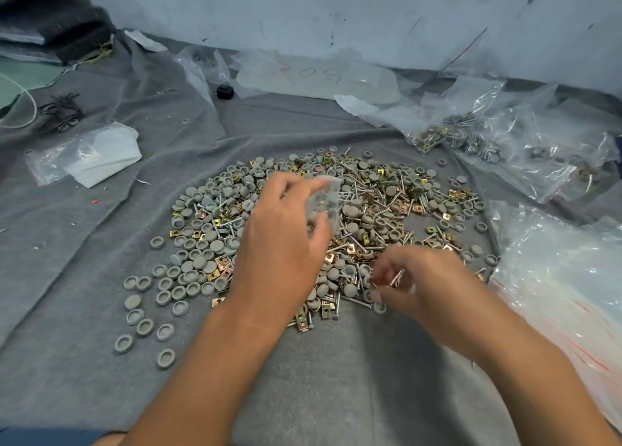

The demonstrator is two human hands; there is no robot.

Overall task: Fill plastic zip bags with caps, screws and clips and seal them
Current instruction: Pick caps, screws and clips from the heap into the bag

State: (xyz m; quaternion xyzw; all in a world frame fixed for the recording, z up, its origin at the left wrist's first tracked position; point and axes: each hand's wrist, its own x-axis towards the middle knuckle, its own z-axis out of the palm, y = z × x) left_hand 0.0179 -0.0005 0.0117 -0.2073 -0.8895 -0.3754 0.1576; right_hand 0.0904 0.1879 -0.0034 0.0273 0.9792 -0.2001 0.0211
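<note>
The left hand (286, 240) pinches a small zip bag (324, 203), blurred, above the heap of caps, screws and clips (336, 230) on the grey cloth (101, 243); the right hand (424, 284) grips screws (395, 279); best keep the bag's mouth wide, drop them point-first.

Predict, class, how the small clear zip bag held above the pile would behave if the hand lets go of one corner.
The zip bag, pinched in the left hand, looks like thin clear film, so it would probably flop and fold rather than hold its shape. Grey caps seem to sit inside, so the weight would likely sag to the lowest corner. If its mouth is unsealed, which the blur hides, caps might spill.
</note>
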